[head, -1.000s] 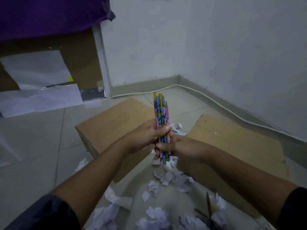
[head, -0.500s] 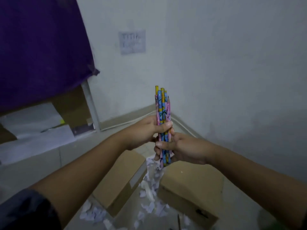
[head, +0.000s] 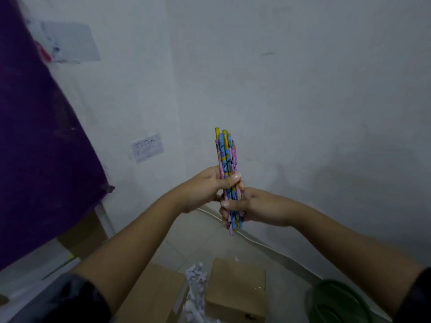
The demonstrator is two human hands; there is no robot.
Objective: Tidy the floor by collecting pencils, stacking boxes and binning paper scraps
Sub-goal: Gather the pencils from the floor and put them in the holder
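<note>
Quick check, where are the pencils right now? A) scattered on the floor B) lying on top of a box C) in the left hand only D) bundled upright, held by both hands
D: the pencils stand upright as one bundle, the left hand gripping the middle and the right hand gripping the lower end, well above the boxes and paper scraps.

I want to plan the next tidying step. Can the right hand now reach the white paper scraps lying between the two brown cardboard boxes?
Probably not yet. The right hand grips the bundle of colourful patterned pencils together with the left hand, high above the white paper scraps. Nothing blocks the way down, but it must free itself first.
</note>
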